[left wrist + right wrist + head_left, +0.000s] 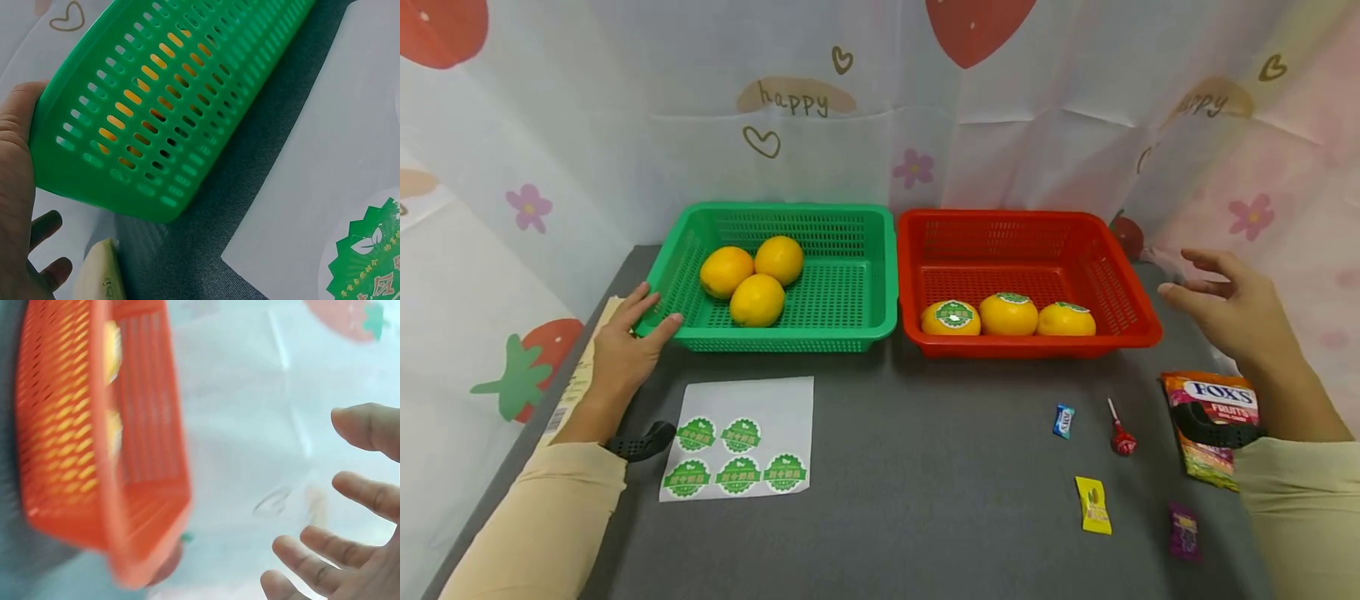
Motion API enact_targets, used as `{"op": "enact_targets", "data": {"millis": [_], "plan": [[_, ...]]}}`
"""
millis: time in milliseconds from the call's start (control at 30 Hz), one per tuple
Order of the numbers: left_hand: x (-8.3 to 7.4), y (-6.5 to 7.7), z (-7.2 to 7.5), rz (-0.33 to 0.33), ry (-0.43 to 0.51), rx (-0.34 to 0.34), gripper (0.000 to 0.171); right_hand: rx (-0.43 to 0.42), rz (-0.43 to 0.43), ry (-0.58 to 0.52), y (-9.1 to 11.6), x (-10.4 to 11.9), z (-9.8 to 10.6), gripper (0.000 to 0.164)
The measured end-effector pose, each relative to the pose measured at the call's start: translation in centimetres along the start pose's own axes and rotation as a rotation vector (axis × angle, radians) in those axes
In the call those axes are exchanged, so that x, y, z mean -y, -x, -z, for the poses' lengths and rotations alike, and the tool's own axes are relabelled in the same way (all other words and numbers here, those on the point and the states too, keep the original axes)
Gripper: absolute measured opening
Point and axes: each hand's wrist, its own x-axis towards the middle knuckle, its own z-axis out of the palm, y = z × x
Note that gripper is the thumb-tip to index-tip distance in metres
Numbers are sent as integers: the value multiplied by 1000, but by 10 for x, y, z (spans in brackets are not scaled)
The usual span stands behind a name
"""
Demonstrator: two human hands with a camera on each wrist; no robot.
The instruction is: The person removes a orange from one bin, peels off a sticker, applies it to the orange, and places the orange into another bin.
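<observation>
Left of the red basket (1037,344), the green basket (775,334) stands on the counter (925,500). Left hand (625,346): fingers grip its near-left corner, thumb over the rim. Right hand (1236,304): fingers spread, holding nothing. We judge the plastic light and fairly stiff, the three oranges (757,300) heavier and prone to roll; we favour holding both short ends level by the rim.

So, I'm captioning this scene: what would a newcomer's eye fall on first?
Likely the bright green basket, left of centre, with the left hand at its near-left corner and three plain oranges inside. Next comes the red basket to its right, holding three stickered oranges.
</observation>
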Motion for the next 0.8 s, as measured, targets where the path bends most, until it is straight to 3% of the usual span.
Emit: {"op": "enact_targets", "data": {"millis": [267,400,533,800], "plan": [[2,0,-1,7,14,-7,58,105,176,-14,-13,59,-5,58],[3,0,0,6,22,-12,58,193,232,-63,-19,87,-23,58],[2,0,-1,9,32,0,58,287,234,-80,-23,110,-42,62],[3,1,-2,0,21,-17,57,354,347,-102,-42,145,-78,61]]}}
